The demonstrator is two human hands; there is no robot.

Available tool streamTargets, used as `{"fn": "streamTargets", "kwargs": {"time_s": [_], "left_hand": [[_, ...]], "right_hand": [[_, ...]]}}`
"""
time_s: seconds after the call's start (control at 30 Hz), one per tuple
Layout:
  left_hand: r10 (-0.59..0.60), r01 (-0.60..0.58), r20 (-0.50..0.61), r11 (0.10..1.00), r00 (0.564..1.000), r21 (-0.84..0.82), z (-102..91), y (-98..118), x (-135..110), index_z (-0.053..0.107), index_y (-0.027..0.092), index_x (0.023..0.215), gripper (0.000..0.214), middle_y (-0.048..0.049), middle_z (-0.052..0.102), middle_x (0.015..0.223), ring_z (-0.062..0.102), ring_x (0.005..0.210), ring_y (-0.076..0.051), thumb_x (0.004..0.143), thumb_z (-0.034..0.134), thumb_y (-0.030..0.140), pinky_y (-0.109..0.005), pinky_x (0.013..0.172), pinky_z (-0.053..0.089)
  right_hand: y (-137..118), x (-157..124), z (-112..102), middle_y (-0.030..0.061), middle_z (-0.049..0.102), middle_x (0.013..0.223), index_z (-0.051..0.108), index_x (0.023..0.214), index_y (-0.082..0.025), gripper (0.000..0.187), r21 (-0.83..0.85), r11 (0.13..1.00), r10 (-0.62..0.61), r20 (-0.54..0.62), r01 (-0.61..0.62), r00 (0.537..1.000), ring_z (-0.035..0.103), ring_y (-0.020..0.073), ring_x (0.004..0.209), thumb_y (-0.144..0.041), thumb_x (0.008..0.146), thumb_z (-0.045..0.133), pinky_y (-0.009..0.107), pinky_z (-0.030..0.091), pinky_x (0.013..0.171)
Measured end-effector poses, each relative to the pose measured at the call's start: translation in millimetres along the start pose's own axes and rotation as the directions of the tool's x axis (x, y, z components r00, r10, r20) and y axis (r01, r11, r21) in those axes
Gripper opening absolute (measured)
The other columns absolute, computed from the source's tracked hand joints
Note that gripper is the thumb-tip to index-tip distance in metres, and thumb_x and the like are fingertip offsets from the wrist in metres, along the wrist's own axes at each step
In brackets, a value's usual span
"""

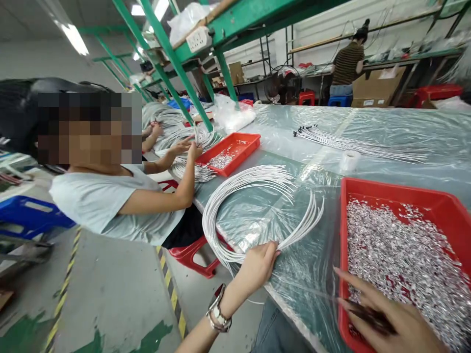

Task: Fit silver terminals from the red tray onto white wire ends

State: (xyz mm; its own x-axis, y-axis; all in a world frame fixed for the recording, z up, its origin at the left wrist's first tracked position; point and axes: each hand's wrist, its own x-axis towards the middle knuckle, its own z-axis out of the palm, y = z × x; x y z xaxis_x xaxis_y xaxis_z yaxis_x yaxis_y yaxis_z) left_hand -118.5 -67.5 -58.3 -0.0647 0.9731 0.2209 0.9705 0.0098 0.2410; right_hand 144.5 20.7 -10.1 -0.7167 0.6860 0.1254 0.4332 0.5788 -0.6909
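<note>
My left hand [259, 264] is closed around a bundle of thin white cables [221, 215], looped into a large coil above the near table edge. The loose cable ends [305, 220] fan out past my fingers to the right. My right hand [390, 318] is over the near left edge of a red tray [344, 230], thumb and index finger apart. A dark, blurred patch shows between those fingers; I cannot make out what it is. Many small shiny metal pieces [401, 250] fill the tray.
Another person [121, 196] sits at the left, hands at cables beside a smaller red tray [239, 162]. Black-tipped white cables [353, 144] and a white roll [349, 161] lie on the plastic-covered table [405, 171]. Green frame posts [165, 44] rise behind. A person [348, 63] works farther back.
</note>
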Motion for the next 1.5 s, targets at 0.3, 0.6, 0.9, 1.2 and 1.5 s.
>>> {"fn": "streamTargets", "kwargs": {"time_s": [0.3,0.6,0.9,1.2,1.5], "left_hand": [[0.022,-0.026,-0.023,0.983,0.999,-0.180,-8.1,1.4,4.1,0.057,0.012,0.102,0.017,-0.0024,0.061,0.086,0.061,0.069,-0.013,0.092,0.051,0.025,-0.029,0.062,0.052],[-0.389,0.205,-0.327,0.855,0.861,-0.477,-14.6,-46.8,-57.7,0.054,0.019,0.113,0.026,-0.0077,0.056,0.114,0.054,0.106,-0.023,0.092,0.048,0.033,-0.042,0.092,0.043],[-0.764,0.419,-0.045,0.401,0.643,-0.815,78.3,-113.6,-118.9,0.053,0.015,0.116,0.030,-0.0091,0.055,0.117,0.058,0.100,-0.023,0.089,0.055,0.028,-0.044,0.083,0.050],[-0.754,0.467,0.179,0.187,0.632,-0.865,71.7,-92.9,-126.8,0.055,0.014,0.112,0.027,-0.0078,0.059,0.110,0.061,0.092,-0.020,0.090,0.053,0.029,-0.039,0.077,0.052],[-0.837,0.546,0.044,0.314,0.545,-0.776,25.2,-60.5,-102.0,0.057,0.011,0.074,0.024,0.0044,0.054,0.063,0.056,0.056,-0.011,0.087,0.058,0.031,-0.025,0.055,0.048]], "right_hand": [[-46.7,117.8,39.0,0.0023,0.070,0.081,0.051,0.122,-0.023,0.032,-0.115,0.947,-0.233,0.399,0.301,0.887,0.065,0.0199,0.070,-0.025,0.089,0.051,0.024,0.043,0.057],[-31.5,121.9,54.4,0.0014,0.063,0.060,0.056,0.093,-0.019,0.013,-0.250,0.895,-0.226,0.461,0.370,0.858,0.062,0.0231,0.054,-0.027,0.093,0.046,0.025,0.031,0.047],[-30.4,122.6,54.6,0.0008,0.062,0.061,0.056,0.094,-0.020,0.016,-0.237,0.903,-0.228,0.443,0.359,0.867,0.061,0.0204,0.056,-0.029,0.095,0.042,0.024,0.031,0.049],[-26.5,125.5,45.6,0.0001,0.060,0.063,0.059,0.095,-0.018,0.022,-0.184,0.942,-0.192,0.390,0.281,0.900,0.059,0.0184,0.059,-0.035,0.094,0.045,0.025,0.036,0.052],[-24.9,135.8,-1.6,0.0009,0.063,0.074,0.060,0.099,-0.016,0.025,-0.108,0.981,-0.129,0.269,0.164,0.954,0.059,0.0161,0.069,-0.036,0.095,0.044,0.028,0.043,0.062]]}}
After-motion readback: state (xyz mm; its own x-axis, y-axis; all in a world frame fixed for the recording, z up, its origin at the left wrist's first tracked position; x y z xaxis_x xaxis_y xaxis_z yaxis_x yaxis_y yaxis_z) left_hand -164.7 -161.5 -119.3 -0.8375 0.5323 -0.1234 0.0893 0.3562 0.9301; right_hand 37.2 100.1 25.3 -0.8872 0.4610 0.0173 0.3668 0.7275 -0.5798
